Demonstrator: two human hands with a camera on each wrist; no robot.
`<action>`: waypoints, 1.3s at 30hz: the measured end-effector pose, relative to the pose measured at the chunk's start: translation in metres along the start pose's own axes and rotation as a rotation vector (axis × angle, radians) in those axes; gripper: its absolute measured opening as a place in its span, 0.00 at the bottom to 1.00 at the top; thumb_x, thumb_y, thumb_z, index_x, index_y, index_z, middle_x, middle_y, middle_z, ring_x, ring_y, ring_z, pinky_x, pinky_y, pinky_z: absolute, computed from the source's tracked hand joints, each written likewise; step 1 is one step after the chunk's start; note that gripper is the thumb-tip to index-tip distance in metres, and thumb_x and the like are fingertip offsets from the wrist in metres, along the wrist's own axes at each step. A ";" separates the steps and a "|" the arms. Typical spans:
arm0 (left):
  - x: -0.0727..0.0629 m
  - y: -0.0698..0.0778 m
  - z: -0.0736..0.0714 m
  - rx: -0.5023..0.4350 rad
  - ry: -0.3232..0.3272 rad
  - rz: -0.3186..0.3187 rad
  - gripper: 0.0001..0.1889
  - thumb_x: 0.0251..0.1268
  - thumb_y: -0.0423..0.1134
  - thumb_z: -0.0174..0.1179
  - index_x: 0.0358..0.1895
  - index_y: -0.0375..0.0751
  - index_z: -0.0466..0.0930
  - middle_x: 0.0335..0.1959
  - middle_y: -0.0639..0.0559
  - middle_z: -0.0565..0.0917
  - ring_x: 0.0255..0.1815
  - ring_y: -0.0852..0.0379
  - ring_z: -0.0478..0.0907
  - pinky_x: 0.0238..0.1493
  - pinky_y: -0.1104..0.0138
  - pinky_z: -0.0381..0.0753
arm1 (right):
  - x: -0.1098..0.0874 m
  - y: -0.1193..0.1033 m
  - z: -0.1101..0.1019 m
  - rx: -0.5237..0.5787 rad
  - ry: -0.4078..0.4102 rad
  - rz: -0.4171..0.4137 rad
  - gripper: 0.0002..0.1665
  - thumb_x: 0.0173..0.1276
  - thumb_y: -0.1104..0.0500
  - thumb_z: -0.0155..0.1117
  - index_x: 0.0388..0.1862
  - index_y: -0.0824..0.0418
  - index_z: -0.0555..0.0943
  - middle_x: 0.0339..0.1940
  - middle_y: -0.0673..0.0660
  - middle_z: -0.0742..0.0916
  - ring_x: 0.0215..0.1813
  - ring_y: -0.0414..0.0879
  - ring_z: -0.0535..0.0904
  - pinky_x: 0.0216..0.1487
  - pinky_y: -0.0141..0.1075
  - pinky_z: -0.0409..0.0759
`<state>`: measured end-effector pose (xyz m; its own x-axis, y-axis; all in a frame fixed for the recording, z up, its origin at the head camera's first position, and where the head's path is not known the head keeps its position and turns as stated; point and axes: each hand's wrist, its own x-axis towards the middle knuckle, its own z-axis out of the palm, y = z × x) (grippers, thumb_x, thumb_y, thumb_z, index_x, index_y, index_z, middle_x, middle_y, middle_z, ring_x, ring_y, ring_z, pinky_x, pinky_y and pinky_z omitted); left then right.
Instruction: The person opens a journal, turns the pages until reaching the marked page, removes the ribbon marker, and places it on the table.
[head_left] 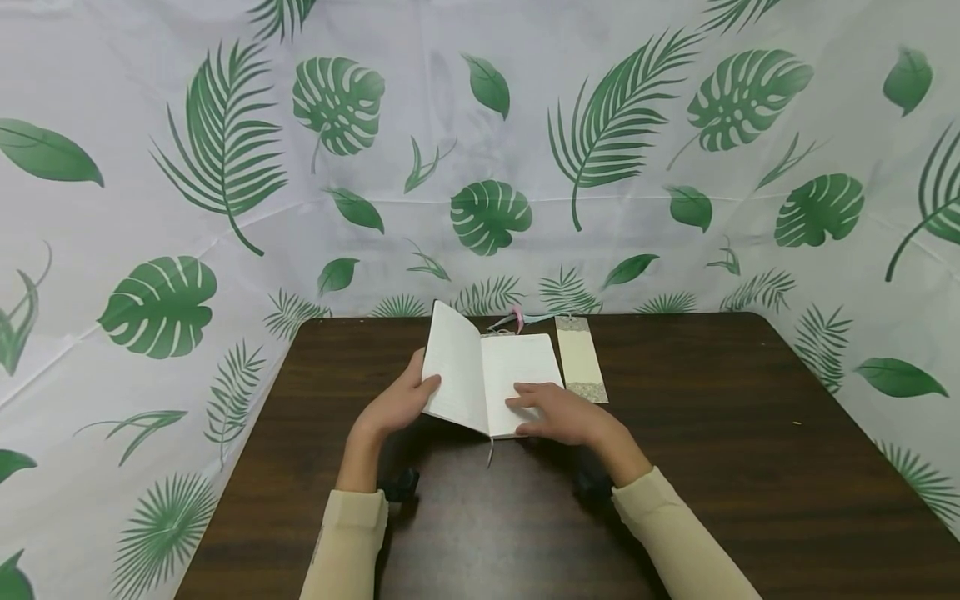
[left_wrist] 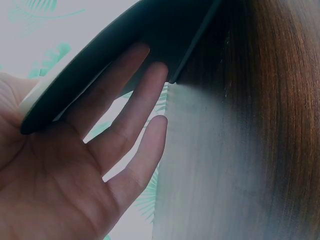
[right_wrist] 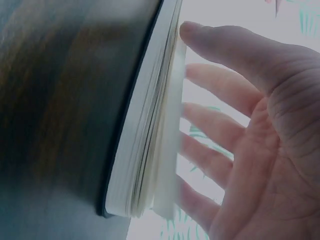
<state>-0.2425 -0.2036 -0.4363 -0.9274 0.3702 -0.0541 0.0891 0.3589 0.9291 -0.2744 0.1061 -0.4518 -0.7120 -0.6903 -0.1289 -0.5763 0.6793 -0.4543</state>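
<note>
An open notebook [head_left: 456, 364] with white pages and a dark cover is in the middle of the head view, its left side raised at a slant. My left hand [head_left: 393, 406] grips that side by its outer edge, thumb on the page. In the left wrist view its fingers [left_wrist: 145, 90] spread behind the dark cover [left_wrist: 185, 35]. On the right page, the fingertips of my right hand [head_left: 564, 414] touch the paper. The right wrist view shows the thick page block [right_wrist: 142, 135] beside the right thumb and straight fingers. A thin ribbon [head_left: 491, 454] hangs from the notebook's lower edge.
Right of the notebook lies a cream bookmark [head_left: 577, 354] with patterned ends. Pink and blue ribbons [head_left: 519, 318] lie behind the notebook. The dark wooden table [head_left: 712, 467] ends at a leaf-print cloth [head_left: 420, 225]. Dark devices are strapped beneath both wrists.
</note>
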 end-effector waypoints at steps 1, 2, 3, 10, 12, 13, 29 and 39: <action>0.000 0.000 0.000 -0.004 -0.001 0.001 0.36 0.90 0.36 0.39 0.88 0.36 0.30 0.84 0.31 0.50 0.75 0.36 0.60 0.80 0.40 0.56 | -0.001 0.000 -0.001 0.003 0.000 -0.004 0.29 0.77 0.53 0.71 0.73 0.61 0.82 0.80 0.65 0.77 0.80 0.63 0.73 0.77 0.57 0.72; 0.000 0.000 -0.001 -0.007 -0.002 0.002 0.37 0.90 0.36 0.39 0.88 0.36 0.29 0.84 0.31 0.50 0.76 0.36 0.60 0.80 0.40 0.56 | -0.001 -0.001 -0.002 0.003 -0.001 -0.003 0.27 0.77 0.54 0.71 0.71 0.60 0.83 0.79 0.64 0.78 0.79 0.62 0.74 0.76 0.57 0.73; -0.001 0.001 -0.001 -0.011 -0.003 0.002 0.37 0.90 0.36 0.39 0.88 0.36 0.29 0.84 0.31 0.50 0.76 0.36 0.60 0.80 0.40 0.56 | -0.001 -0.001 -0.002 -0.008 0.001 -0.002 0.25 0.78 0.55 0.70 0.70 0.59 0.85 0.79 0.63 0.79 0.79 0.61 0.75 0.76 0.56 0.74; -0.002 0.002 0.000 -0.025 0.000 -0.008 0.36 0.90 0.36 0.38 0.88 0.36 0.29 0.84 0.31 0.50 0.76 0.36 0.61 0.80 0.42 0.56 | -0.007 -0.008 -0.004 -0.158 0.004 0.091 0.25 0.74 0.61 0.71 0.69 0.59 0.84 0.75 0.61 0.83 0.74 0.59 0.80 0.71 0.54 0.78; -0.002 0.002 0.000 -0.028 0.000 -0.006 0.36 0.90 0.36 0.38 0.88 0.36 0.29 0.84 0.31 0.50 0.76 0.36 0.60 0.80 0.42 0.56 | -0.008 -0.009 -0.006 -0.194 0.021 0.114 0.25 0.72 0.64 0.70 0.68 0.59 0.84 0.71 0.60 0.85 0.69 0.58 0.83 0.66 0.54 0.81; -0.001 0.001 0.000 -0.028 -0.002 -0.005 0.36 0.90 0.36 0.38 0.88 0.36 0.29 0.84 0.31 0.50 0.76 0.36 0.61 0.79 0.42 0.56 | -0.009 -0.010 -0.007 -0.211 0.040 0.122 0.25 0.71 0.64 0.71 0.67 0.59 0.84 0.69 0.60 0.86 0.67 0.58 0.84 0.64 0.54 0.82; -0.002 0.001 -0.002 -0.043 0.000 -0.010 0.37 0.90 0.36 0.39 0.88 0.37 0.28 0.86 0.32 0.45 0.79 0.35 0.56 0.81 0.39 0.52 | 0.003 -0.011 -0.005 0.199 0.393 0.205 0.64 0.74 0.51 0.73 0.91 0.63 0.40 0.89 0.68 0.59 0.85 0.67 0.63 0.76 0.64 0.69; 0.000 0.002 0.002 -0.077 -0.002 -0.005 0.35 0.91 0.39 0.38 0.88 0.37 0.30 0.87 0.34 0.44 0.81 0.35 0.56 0.79 0.42 0.58 | 0.013 -0.039 0.031 0.231 0.192 0.162 0.44 0.81 0.44 0.65 0.89 0.48 0.61 0.78 0.57 0.81 0.77 0.56 0.77 0.73 0.58 0.76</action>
<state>-0.2420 -0.2011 -0.4348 -0.9269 0.3707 -0.0592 0.0564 0.2934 0.9543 -0.2489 0.0628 -0.4629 -0.8620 -0.5035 -0.0576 -0.3590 0.6868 -0.6320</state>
